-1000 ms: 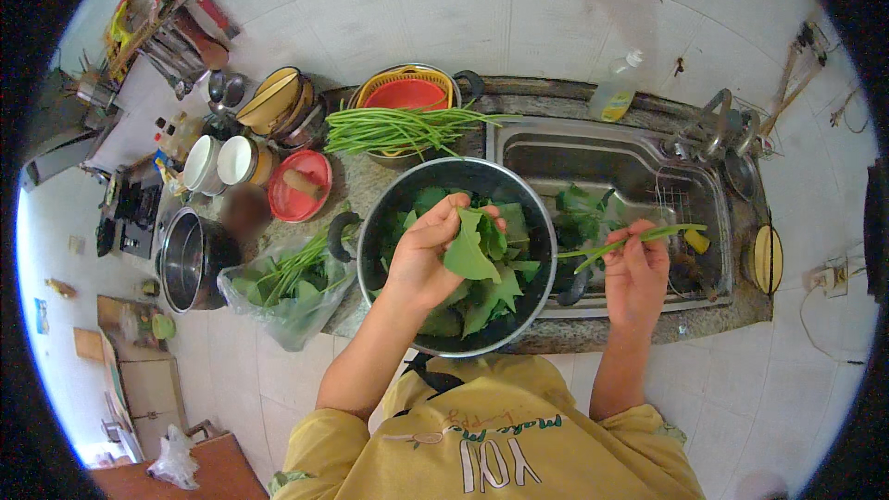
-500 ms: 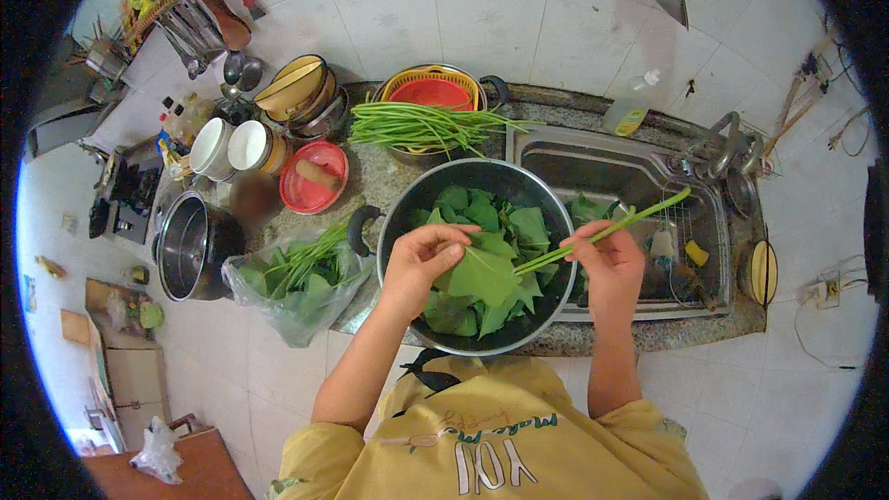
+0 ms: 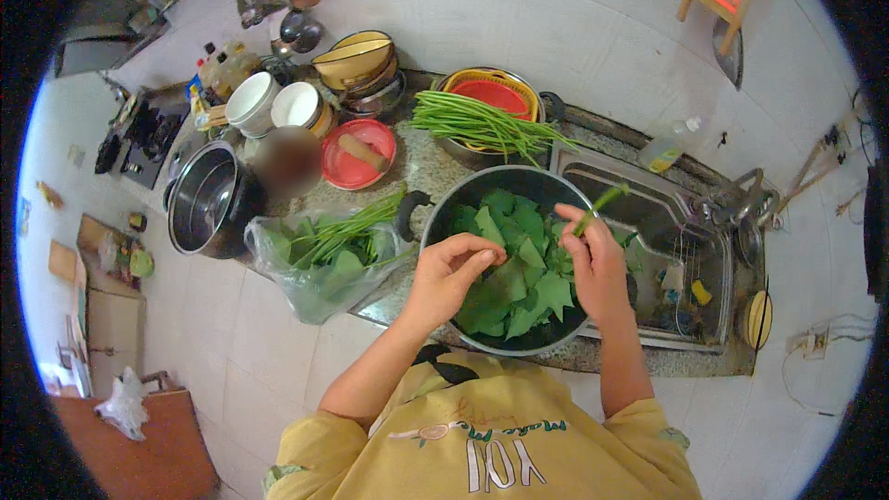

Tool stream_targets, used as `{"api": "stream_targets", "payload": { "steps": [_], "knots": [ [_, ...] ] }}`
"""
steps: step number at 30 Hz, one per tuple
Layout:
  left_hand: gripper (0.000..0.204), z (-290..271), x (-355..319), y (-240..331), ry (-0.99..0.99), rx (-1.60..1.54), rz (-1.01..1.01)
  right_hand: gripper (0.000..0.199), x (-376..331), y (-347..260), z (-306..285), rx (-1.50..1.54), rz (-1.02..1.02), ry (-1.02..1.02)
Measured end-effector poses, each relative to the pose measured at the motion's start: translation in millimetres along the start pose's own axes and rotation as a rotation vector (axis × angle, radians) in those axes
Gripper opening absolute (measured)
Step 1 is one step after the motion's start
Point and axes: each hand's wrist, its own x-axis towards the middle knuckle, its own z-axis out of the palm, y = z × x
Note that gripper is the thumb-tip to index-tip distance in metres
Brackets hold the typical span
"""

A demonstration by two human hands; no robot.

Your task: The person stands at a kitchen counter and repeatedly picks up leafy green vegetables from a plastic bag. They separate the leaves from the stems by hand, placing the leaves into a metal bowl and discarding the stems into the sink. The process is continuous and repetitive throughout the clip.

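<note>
Over a large dark pot (image 3: pixel 454 194) heaped with green leaves (image 3: pixel 544 292), both my hands are raised. My right hand (image 3: pixel 602 264) grips a green leaf stem (image 3: pixel 602 207) between thumb and fingers, its end pointing up and away to the right. My left hand (image 3: pixel 444 278) is closed in a pinch above the left part of the leaves; what its fingertips hold, if anything, cannot be made out. Behind the pot, a bundle of long bare stems (image 3: pixel 482 127) lies across a yellow basket (image 3: pixel 532 97). Left of the pot, a clear plastic bag (image 3: pixel 315 304) holds more leafy stems (image 3: pixel 347 236).
A steel sink (image 3: pixel 639 190) with a yellow sponge (image 3: pixel 701 293) is at the right, a soap bottle (image 3: pixel 669 148) behind it. Leftward stand a red dish (image 3: pixel 344 167), white bowls (image 3: pixel 252 102), tan bowls (image 3: pixel 356 57) and an empty dark pot (image 3: pixel 206 199).
The broad leaf between my hands is no longer on the stem. The stem in my right hand now shows shorter and points more upward. The view has shifted, moving the counter rightward in the picture.
</note>
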Motion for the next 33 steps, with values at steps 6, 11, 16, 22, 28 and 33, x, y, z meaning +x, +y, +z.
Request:
{"api": "stream_targets", "payload": {
  "steps": [6,11,16,22,28,33],
  "knots": [
    [0.008,-21.9,-17.6,15.2,0.060,-0.290,-0.049,0.031,53.4,17.1,16.9,-0.075,-0.019,-0.019],
    [0.008,-46.6,-39.4,17.2,0.218,-0.242,-0.037,0.018,124.8,33.7,49.0,-0.374,-0.376,0.006],
    [0.009,-80.5,-64.8,-0.5,0.376,-0.159,-0.026,0.019,190.9,50.9,84.0,-0.581,-0.380,-0.027],
    [0.008,-106.1,-96.3,-20.7,0.493,-0.159,-0.114,0.020,216.5,58.9,120.3,-0.652,-0.334,-0.172],
    [0.008,-116.5,-106.9,-24.4,0.543,-0.185,-0.103,0.020,213.4,65.5,136.8,-0.692,-0.394,-0.125],
    [0.009,-117.9,-105.4,-25.9,0.540,-0.221,-0.097,0.024,207.5,60.4,134.5,-0.700,-0.399,-0.123]
  ]
}}
